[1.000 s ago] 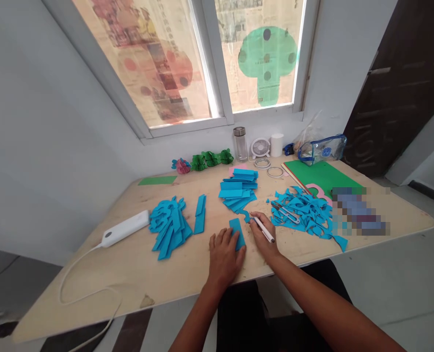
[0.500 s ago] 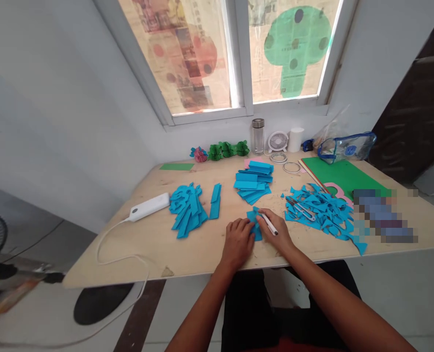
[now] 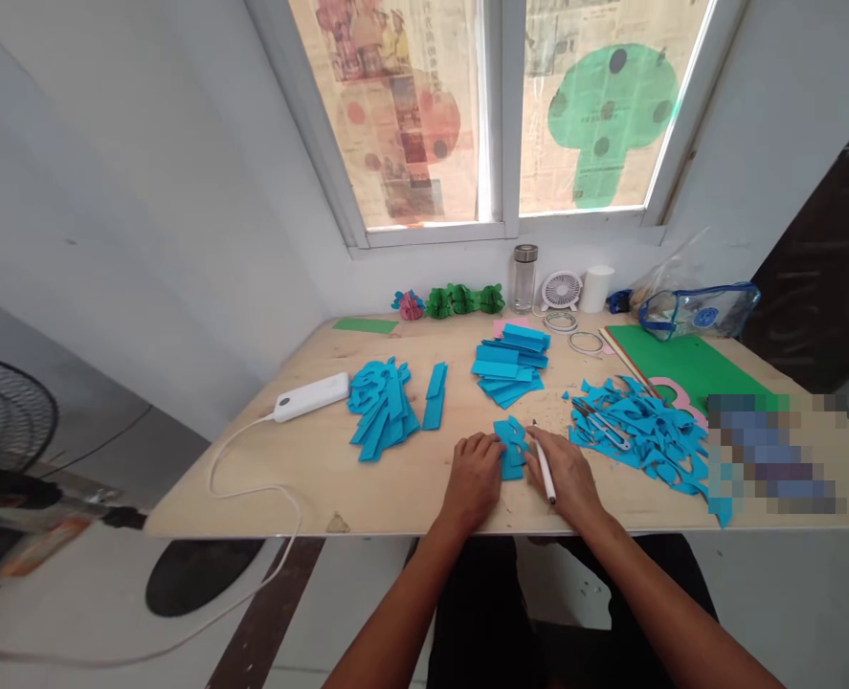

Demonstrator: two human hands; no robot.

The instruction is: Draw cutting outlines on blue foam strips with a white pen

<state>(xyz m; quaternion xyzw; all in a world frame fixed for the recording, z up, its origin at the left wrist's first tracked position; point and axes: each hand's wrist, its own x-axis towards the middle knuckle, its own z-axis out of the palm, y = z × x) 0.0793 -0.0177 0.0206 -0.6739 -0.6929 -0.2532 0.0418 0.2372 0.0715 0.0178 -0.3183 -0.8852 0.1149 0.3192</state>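
Blue paper covers much of the pale surface (image 3: 252, 498) before us. Right in front of us, near the edge, lies the sheet (image 3: 511, 452), a small blue piece with a curved, cut-looking top, between our two hands. Our left hand (image 3: 474, 471) rests palm down, its grip bunched, fingers curled side by side against the sheet's left edge; whether they pinch it, we cannot tell. In our right hand (image 3: 562, 471) the grip pinches the pen (image 3: 546, 474), white and slanting, its dark end toward us, while the fingers sit just beside the sheet's right edge.

Past the sheet, we see the folded stack (image 3: 512, 366), its blue pieces overlapping. On the left are two overlapping strips (image 3: 435, 397), then a fanned pile (image 3: 382, 410) with curly shapes at its back, and the white block (image 3: 313, 396) with its cable (image 3: 252, 488). To our right the scraps (image 3: 654, 440) spread in a loose heap, with the cutter (image 3: 602, 424) lying on them; beyond lie the pink cutout (image 3: 672, 390) and the green sheets (image 3: 689, 359). Along the wall we have paper flowers (image 3: 461, 300), a bottle (image 3: 524, 282), a fan (image 3: 562, 290), a white roll (image 3: 597, 289) and a clear pouch (image 3: 707, 313). Farther right, one item is blurred into blocks.
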